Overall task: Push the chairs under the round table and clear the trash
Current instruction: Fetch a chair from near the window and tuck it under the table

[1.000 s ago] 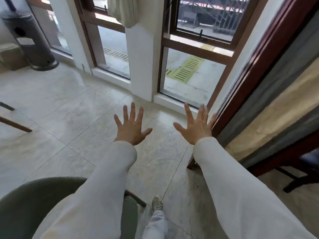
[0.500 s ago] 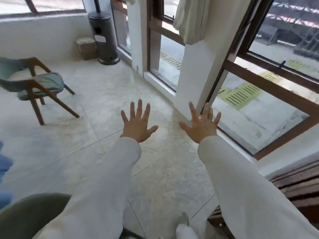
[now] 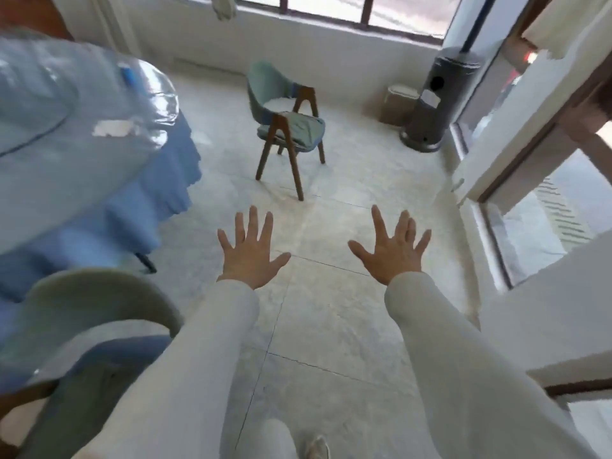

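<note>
The round table [image 3: 99,180] fills the left side, covered by a blue cloth under clear plastic. On its top lie a white scrap [image 3: 112,128] and a small blue item [image 3: 127,75]. A teal chair with dark wooden legs [image 3: 288,127] stands apart from the table out on the floor ahead. A second chair's grey-green back [image 3: 82,313] is at the lower left, close to the table. My left hand [image 3: 250,251] and my right hand [image 3: 392,250] are held out over the floor with fingers spread, holding nothing.
A dark cylindrical heater [image 3: 437,97] stands in the far right corner with a small beige bin [image 3: 399,104] beside it. Large windows and a wooden door frame [image 3: 516,180] run along the right. The tiled floor [image 3: 331,309] lies between table and windows.
The view has swung left from the windows to the table. The teal chair and the table have come into view. Both hands stay spread and empty.
</note>
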Demonstrator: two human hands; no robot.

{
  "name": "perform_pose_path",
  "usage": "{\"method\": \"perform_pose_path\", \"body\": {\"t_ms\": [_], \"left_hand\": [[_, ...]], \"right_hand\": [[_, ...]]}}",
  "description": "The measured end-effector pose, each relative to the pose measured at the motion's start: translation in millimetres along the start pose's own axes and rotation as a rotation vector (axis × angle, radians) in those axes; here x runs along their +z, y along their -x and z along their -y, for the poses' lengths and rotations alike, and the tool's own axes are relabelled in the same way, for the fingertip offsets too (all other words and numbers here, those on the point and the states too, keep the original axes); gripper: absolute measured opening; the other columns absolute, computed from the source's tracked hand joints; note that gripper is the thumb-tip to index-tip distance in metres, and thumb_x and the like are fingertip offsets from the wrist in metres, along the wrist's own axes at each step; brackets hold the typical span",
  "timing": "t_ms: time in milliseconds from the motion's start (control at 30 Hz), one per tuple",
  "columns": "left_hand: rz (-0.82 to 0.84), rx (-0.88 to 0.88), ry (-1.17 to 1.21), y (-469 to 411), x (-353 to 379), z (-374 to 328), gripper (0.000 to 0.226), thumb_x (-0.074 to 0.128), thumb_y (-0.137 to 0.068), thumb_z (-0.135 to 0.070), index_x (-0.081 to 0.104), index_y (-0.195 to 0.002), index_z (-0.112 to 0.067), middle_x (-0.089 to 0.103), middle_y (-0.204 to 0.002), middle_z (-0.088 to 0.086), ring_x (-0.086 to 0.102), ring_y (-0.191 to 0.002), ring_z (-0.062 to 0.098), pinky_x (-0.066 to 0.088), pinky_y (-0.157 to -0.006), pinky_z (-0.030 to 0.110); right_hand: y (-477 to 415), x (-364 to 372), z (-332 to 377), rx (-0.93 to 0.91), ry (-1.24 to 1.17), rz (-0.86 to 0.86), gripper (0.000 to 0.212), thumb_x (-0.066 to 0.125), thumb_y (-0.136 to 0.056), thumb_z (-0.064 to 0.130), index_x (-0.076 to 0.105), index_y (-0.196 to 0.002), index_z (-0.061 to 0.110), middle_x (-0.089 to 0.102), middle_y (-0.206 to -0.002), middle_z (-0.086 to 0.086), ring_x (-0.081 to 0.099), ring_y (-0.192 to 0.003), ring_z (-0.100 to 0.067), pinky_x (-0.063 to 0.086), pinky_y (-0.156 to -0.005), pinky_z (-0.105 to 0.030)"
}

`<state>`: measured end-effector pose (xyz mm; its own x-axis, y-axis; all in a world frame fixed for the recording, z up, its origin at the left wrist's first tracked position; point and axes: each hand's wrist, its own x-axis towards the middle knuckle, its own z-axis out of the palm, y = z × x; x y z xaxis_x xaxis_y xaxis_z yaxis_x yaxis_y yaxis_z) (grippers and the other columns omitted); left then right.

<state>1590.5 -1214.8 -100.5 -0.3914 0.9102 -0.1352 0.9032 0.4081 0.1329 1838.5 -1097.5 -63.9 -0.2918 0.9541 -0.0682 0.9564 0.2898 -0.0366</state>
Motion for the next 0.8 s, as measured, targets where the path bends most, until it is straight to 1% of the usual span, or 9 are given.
{"method": "perform_pose_path", "body": {"t_ms": [67, 200, 367, 533, 567, 633, 700, 733, 800], "left_hand": [[0.025, -0.134, 0.014, 12, 8, 36, 0.094, 0.027, -0.094, -0.076, -0.017, -0.160, -0.027, -0.028, -0.167, 0.006, -0.020, -0.154, 0.037, -0.001, -0.119, 0.068], [0.010, -0.458, 0.062, 42, 25, 113, 0.093, 0.032, -0.094, -0.074, -0.011, -0.161, -0.025, -0.023, -0.168, 0.007, -0.019, -0.154, 0.037, -0.001, -0.118, 0.069], [0.041, -0.754, 0.116, 80, 49, 187, 0.095, 0.038, -0.095, -0.071, -0.009, -0.162, -0.022, -0.017, -0.169, 0.010, -0.015, -0.154, 0.040, 0.005, -0.117, 0.073], [0.035, -0.998, 0.270, 82, 63, 241, 0.094, 0.035, -0.095, -0.072, -0.010, -0.162, -0.024, -0.018, -0.169, 0.009, -0.017, -0.154, 0.039, 0.003, -0.118, 0.070], [0.039, -1.033, 0.289, 80, 63, 247, 0.094, 0.035, -0.095, -0.073, -0.010, -0.162, -0.024, -0.019, -0.169, 0.009, -0.017, -0.154, 0.039, 0.003, -0.119, 0.070], [0.024, -1.093, 0.340, 70, 67, 258, 0.094, 0.034, -0.095, -0.073, -0.010, -0.162, -0.024, -0.019, -0.169, 0.009, -0.017, -0.154, 0.038, 0.002, -0.119, 0.070], [-0.009, -1.161, 0.412, 57, 69, 267, 0.094, 0.031, -0.094, -0.075, -0.011, -0.162, -0.024, -0.019, -0.169, 0.008, -0.017, -0.155, 0.037, 0.001, -0.119, 0.069], [-0.016, -1.192, 0.452, 51, 71, 269, 0.095, 0.030, -0.094, -0.076, -0.012, -0.161, -0.024, -0.018, -0.169, 0.008, -0.017, -0.155, 0.037, 0.000, -0.119, 0.068], [-0.030, -1.282, 0.566, 38, 77, 269, 0.097, 0.030, -0.093, -0.078, -0.013, -0.161, -0.024, -0.017, -0.170, 0.007, -0.015, -0.155, 0.037, 0.001, -0.119, 0.069]], "right_hand": [[-25, 7, 32, -0.104, 0.012, 0.032, 0.088, 0.018, -0.086, 0.085, -0.019, -0.154, 0.045, -0.014, -0.165, -0.022, -0.008, -0.153, -0.039, -0.011, -0.117, -0.065], [-68, 32, 130, -0.365, 0.044, 0.105, 0.087, 0.015, -0.086, 0.085, -0.020, -0.154, 0.044, -0.014, -0.165, -0.020, -0.007, -0.153, -0.038, -0.011, -0.117, -0.065], [-75, 72, 267, -0.691, 0.038, 0.193, 0.085, 0.018, -0.086, 0.085, -0.019, -0.153, 0.046, -0.016, -0.166, -0.018, -0.008, -0.154, -0.037, -0.014, -0.116, -0.063], [-67, 93, 390, -1.051, 0.067, 0.234, 0.086, 0.021, -0.087, 0.085, -0.018, -0.153, 0.046, -0.012, -0.166, -0.018, -0.005, -0.154, -0.038, -0.008, -0.117, -0.063], [-67, 95, 408, -1.111, 0.072, 0.255, 0.088, 0.027, -0.087, 0.084, -0.019, -0.153, 0.047, -0.012, -0.166, -0.018, -0.004, -0.154, -0.038, -0.007, -0.118, -0.063], [-72, 97, 444, -1.233, 0.122, 0.322, 0.100, 0.048, -0.086, 0.077, -0.018, -0.153, 0.046, -0.015, -0.165, -0.019, -0.002, -0.153, -0.041, 0.002, -0.120, -0.061], [-82, 100, 475, -1.356, 0.212, 0.345, 0.114, 0.071, -0.083, 0.059, -0.017, -0.154, 0.044, -0.017, -0.164, -0.021, 0.006, -0.152, -0.043, 0.018, -0.121, -0.058], [-86, 103, 487, -1.400, 0.249, 0.344, 0.120, 0.078, -0.081, 0.050, -0.017, -0.154, 0.044, -0.017, -0.164, -0.022, 0.011, -0.152, -0.043, 0.025, -0.119, -0.056], [-95, 111, 512, -1.497, 0.315, 0.333, 0.128, 0.085, -0.077, 0.034, -0.018, -0.153, 0.045, -0.017, -0.164, -0.022, 0.020, -0.149, -0.044, 0.035, -0.114, -0.052]]}}
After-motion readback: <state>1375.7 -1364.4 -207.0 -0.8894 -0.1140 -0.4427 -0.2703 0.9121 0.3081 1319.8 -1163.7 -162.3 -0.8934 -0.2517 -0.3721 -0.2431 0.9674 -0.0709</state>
